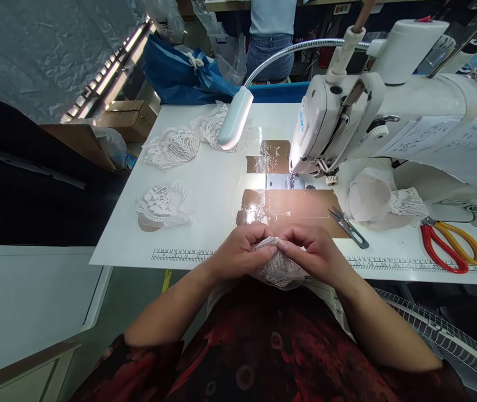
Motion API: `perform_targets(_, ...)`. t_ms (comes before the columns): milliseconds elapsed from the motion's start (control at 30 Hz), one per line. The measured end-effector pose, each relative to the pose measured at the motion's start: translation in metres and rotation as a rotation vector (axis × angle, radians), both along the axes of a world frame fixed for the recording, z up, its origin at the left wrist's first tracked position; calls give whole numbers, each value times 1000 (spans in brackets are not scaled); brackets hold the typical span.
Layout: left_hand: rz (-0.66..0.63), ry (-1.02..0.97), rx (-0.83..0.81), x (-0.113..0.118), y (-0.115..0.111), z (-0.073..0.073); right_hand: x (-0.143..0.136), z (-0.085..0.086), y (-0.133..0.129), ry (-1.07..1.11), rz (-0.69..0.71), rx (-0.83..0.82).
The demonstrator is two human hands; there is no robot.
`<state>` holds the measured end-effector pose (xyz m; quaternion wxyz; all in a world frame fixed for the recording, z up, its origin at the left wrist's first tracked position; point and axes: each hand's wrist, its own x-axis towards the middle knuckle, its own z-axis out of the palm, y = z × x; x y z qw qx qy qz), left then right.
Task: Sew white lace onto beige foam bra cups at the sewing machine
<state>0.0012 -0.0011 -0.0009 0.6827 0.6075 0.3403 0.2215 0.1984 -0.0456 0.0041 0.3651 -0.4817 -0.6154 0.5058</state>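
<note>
the left hand (243, 252) and right hand (317, 255) are both clamped by thumb and fingers on a white lace piece (280, 272), at the near edge of the surface (217, 178); the step looks like lining up its edge. the next move seems to call for a steady pinch facing the sewing machine (314, 125) beyond.
</note>
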Motion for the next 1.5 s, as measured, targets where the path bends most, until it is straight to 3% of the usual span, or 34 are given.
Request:
perform_targets(133, 70, -353, -534, -4, -8, -14, 2, -11, -3, 289, -224, -106)
perform_targets(200, 128, -537, -673, -5, -17, -20, 1, -17, -3, 433, -398, -131)
perform_targets(267, 152, -621, -699, -1, -27, -23, -3, -22, -3, 507, -531, -129)
perform_targets(333, 172, -594, -668, 7, -34, -21, -10, -26, -3, 511, -568, -114)
perform_targets(467, 306, -484, -603, 25, -37, -14, -22, -29, -5, 507, -499, -191)
perform_targets(567, 359, -455, -616, 24, -38, -18, -19, -25, -4, 590, -505, -258)
perform_targets(633, 295, -460, -618, 10, -39, -25, -11, -20, -3, 651, -537, -244)
perform_targets(700, 125, -463, -556, -12, -36, -30, -2, -14, -2, 673, -583, -196)
perform_targets(767, -23, -429, -367, -35, -28, -26, 4, -8, -2, 609, -583, -157)
perform_targets(833, 32, -410, -103, -50, -18, -13, 4, -3, -3, 457, -454, -154)
perform_targets(900, 104, -349, 122, -53, -9, 6, 0, 2, -6, 300, -237, -169)
perform_targets(1000, 19, -132, 326, -39, 2, 28, -10, 9, -9, 186, -5, -134)
perform_targets(1067, -83, -58, 300, -27, 5, 30, -13, 11, -9, 137, 22, -77)
perform_targets(1167, -140, -41, 134, -15, 6, 20, -12, 11, -7, 50, -27, -17)
perform_targets(1300, -111, -8, 67, -10, 5, 6, -8, 7, -3, -10, -95, 17)
perform_targets(1500, 31, -78, -24, 2, 5, -1, -3, -1, 7, 29, -93, 4)
